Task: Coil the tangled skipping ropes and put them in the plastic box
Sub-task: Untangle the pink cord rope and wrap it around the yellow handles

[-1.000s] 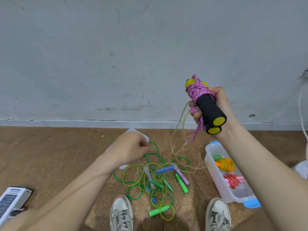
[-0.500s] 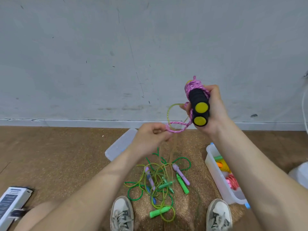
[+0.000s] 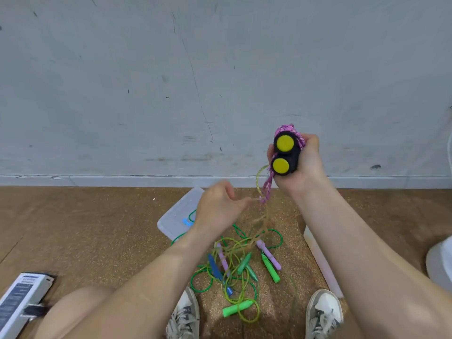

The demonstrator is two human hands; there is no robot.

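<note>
Left hand (image 3: 220,207) raised, right hand (image 3: 302,167) gripping handles (image 3: 285,154)

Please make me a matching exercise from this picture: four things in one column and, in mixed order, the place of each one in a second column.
1. black handles
2. clear lid
3. bright green handle
4. white carton

A. on the floor between the shoes
B. at the lower left edge of the view
C. gripped in the right hand
D. on the floor, partly behind the left hand

Pairs: 1-C, 2-D, 3-A, 4-B.
</note>
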